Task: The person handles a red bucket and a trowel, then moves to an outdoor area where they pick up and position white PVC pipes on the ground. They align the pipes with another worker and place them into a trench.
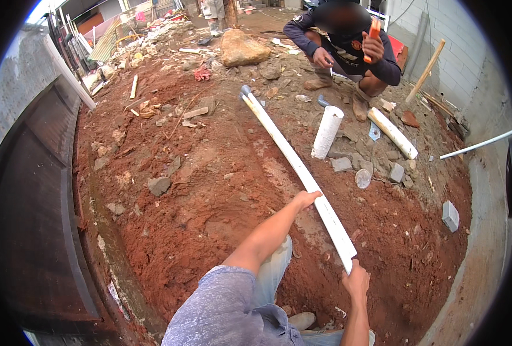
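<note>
Long white pipes [288, 155], two lying side by side with grey fittings at the far end, run diagonally across the reddish soil. My left hand [306, 198] is closed on their middle part. My right hand [355, 278] grips the near end, lower and to the right. Beyond the pipes a co-worker [348, 55] crouches, holding an orange object [374, 40] in one hand and a small object I cannot make out in the other. Near the co-worker stand a short upright white pipe [327, 132] and, lying on its side, another stained white pipe [392, 133].
A dark metal panel [25, 219] borders the left and a concrete wall [486, 98] the right. A large rock [245, 48], loose stones and broken blocks [450, 216] lie on the uneven ground. A thin white pipe [478, 144] leans at the right.
</note>
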Tool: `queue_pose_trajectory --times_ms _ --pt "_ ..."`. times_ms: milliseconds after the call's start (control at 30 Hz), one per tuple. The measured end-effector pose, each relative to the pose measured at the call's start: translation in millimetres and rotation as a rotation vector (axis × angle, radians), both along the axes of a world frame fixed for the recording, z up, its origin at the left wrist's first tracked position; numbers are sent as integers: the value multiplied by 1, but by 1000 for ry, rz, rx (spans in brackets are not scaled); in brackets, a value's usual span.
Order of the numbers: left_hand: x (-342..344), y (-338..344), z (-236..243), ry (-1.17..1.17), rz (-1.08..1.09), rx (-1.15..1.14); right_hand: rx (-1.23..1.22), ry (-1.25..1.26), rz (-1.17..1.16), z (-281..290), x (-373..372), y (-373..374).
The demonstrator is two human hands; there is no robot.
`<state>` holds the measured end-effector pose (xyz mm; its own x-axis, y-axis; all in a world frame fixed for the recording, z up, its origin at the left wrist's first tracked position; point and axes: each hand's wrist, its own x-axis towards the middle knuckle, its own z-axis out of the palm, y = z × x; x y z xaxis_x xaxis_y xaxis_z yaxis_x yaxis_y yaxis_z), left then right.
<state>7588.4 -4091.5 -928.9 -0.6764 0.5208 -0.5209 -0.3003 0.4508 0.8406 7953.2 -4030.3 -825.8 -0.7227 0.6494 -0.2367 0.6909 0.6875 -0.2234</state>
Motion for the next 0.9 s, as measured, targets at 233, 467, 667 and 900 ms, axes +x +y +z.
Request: queue_pose_trajectory --times_ms 233,467,667,900 --pt "5 5 3 -10 0 -9 -15 12 -26 -1 4 -2" --pt "3 1 11 -16 -8 -43 -19 14 -18 6 1 -2" --pt "6 -3 19 -8 -15 6 -16 1 -18 5 1 -3" --pt "8 -5 25 4 -9 37 4 61 -8 2 2 -2"
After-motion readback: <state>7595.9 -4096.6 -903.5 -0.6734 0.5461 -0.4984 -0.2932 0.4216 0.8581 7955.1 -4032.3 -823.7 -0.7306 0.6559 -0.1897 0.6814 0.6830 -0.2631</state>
